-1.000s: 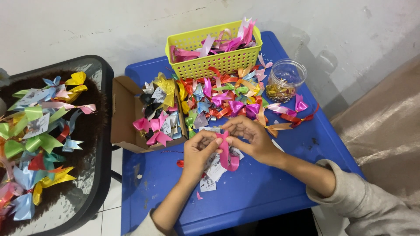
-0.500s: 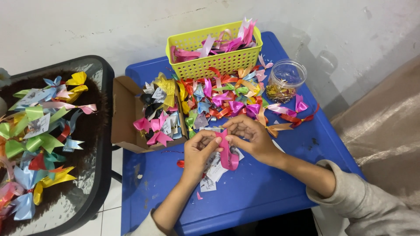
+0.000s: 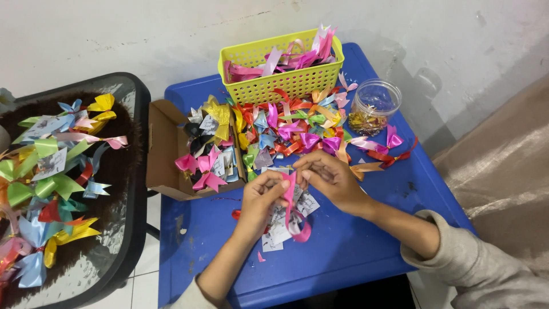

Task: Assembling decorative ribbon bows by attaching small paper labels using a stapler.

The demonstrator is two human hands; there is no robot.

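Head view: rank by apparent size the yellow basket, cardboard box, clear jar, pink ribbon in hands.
1. yellow basket
2. cardboard box, close to the basket; partly hidden under bows, so unsure
3. clear jar
4. pink ribbon, thin strip, looks smallest

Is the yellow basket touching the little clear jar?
Apart. The head view shows bare blue table between the yellow basket and the clear jar.

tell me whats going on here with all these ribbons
A person sits at a blue table, working a strip of pink ribbon between both hands. The left hand and right hand pinch it near its top, and its tail loops down over some small paper cards. Behind the hands lie a heap of coloured ribbon bows, an open cardboard box with more bows, a yellow basket and a clear jar. A dark side table on the left holds many finished-looking bows.
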